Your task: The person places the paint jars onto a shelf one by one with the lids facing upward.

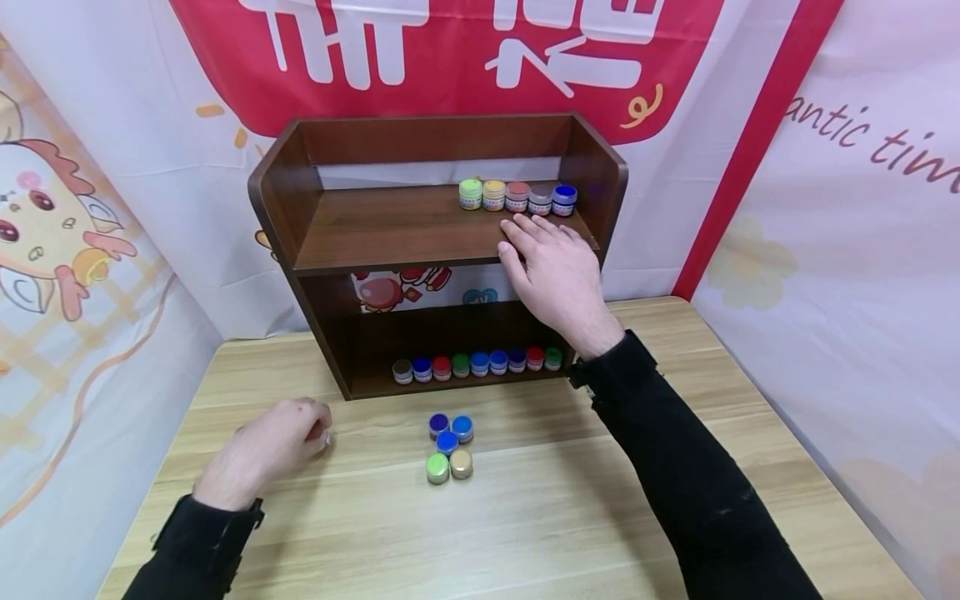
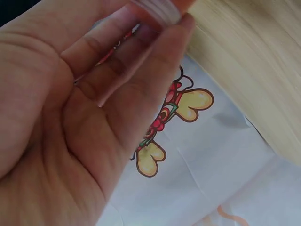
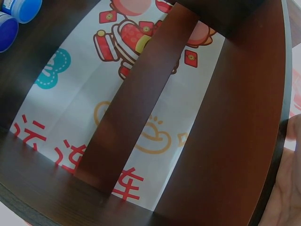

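My left hand (image 1: 273, 450) is over the table's left part, pinching a small orange-red paint jar (image 2: 162, 10) between its fingertips; only part of the jar shows. My right hand (image 1: 553, 271) lies palm down at the upper shelf's front edge, fingers extended toward a row of jars. That row has a light green jar (image 1: 470, 194), a yellow jar (image 1: 493, 196), a reddish jar (image 1: 517, 197), a grey jar (image 1: 540, 200) and a blue jar (image 1: 564, 201). In the right wrist view, only part of the right hand shows at the right edge, beside the shelf board.
A dark brown two-tier rack (image 1: 390, 225) stands at the table's back. Several jars, among them a red jar (image 1: 442, 367), line its lower shelf. In front of it, several jars cluster on the wooden table (image 1: 525, 517), including a pale green jar (image 1: 437, 468). Printed cloth (image 1: 825, 250) hangs around.
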Demonstrator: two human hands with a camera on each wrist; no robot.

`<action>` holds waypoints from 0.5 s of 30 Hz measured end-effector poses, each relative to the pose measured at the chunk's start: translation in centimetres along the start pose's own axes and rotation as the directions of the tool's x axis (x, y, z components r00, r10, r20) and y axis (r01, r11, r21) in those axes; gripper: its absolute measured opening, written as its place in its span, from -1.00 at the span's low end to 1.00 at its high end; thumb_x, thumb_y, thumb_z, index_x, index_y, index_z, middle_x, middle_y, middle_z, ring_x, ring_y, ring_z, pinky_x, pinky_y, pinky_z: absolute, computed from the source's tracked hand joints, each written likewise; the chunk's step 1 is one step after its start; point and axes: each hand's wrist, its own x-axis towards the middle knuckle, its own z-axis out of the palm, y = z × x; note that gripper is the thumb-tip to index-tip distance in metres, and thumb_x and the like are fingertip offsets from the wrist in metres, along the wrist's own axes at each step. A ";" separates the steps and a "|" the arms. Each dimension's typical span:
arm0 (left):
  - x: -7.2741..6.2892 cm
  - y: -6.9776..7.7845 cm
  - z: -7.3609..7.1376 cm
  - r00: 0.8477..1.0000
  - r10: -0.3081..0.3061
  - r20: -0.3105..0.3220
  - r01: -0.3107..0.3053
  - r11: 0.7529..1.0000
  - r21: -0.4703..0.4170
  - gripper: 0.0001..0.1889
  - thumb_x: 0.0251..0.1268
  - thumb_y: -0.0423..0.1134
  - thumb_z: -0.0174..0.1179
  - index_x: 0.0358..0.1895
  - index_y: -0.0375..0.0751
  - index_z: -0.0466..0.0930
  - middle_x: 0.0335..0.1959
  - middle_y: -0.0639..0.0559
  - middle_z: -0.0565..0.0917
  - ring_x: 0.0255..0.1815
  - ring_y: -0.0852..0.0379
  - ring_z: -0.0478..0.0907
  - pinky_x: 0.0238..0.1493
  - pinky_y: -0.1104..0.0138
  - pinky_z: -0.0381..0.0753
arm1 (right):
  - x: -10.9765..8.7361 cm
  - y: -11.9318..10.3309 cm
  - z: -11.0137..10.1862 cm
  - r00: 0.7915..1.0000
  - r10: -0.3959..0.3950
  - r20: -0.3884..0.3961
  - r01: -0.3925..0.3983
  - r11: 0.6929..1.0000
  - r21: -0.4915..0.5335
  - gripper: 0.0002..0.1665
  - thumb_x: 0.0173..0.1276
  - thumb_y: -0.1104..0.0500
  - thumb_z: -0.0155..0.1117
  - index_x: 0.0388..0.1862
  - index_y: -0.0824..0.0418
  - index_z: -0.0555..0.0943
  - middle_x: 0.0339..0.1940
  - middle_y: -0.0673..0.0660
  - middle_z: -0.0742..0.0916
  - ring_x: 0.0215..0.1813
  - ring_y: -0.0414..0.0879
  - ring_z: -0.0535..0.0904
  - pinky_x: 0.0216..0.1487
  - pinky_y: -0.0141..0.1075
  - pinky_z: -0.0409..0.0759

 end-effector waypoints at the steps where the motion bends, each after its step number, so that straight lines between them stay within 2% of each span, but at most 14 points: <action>1: 0.2 0.0 0.0 1.000 0.019 -0.007 -0.019 1.000 -0.004 -0.75 0.44 -0.44 0.56 -0.32 -0.09 0.69 -0.38 0.13 0.58 -0.32 0.22 0.46 -0.31 0.33 0.47 | 0.0 0.0 0.0 1.000 -0.001 -0.001 0.001 1.000 0.000 -0.26 0.96 -0.29 -0.17 0.85 -0.06 0.52 0.85 0.05 0.59 0.91 0.07 0.46 0.94 0.16 0.40; 6: 1.2 -0.1 0.1 0.994 0.105 -0.014 -0.106 0.994 -0.026 -0.86 0.45 -0.40 0.59 -0.19 -0.12 0.80 -0.29 0.17 0.72 -0.26 0.23 0.57 -0.20 0.27 0.67 | 0.0 0.0 0.0 1.000 0.000 -0.003 0.000 1.000 -0.001 -0.26 0.96 -0.29 -0.16 0.85 -0.07 0.52 0.85 0.05 0.59 0.90 0.07 0.46 0.94 0.16 0.40; 11: 2.2 0.0 0.1 0.991 0.130 0.039 -0.128 0.990 -0.058 -0.87 0.51 -0.32 0.61 -0.07 -0.07 0.84 -0.22 0.20 0.78 -0.19 0.22 0.62 -0.13 0.27 0.76 | 0.0 0.0 0.0 1.000 -0.002 -0.003 0.002 1.000 0.000 -0.26 0.96 -0.29 -0.16 0.85 -0.06 0.52 0.85 0.05 0.59 0.90 0.07 0.46 0.94 0.16 0.41; 15: 2.9 0.1 0.2 0.983 0.172 0.060 -0.168 0.983 -0.071 -0.87 0.55 -0.30 0.60 -0.01 -0.06 0.85 -0.16 0.21 0.81 -0.15 0.25 0.66 -0.06 0.27 0.82 | 0.0 0.0 0.0 1.000 -0.002 -0.007 0.002 1.000 -0.001 -0.26 0.95 -0.29 -0.16 0.85 -0.06 0.52 0.84 0.05 0.60 0.90 0.07 0.47 0.94 0.16 0.41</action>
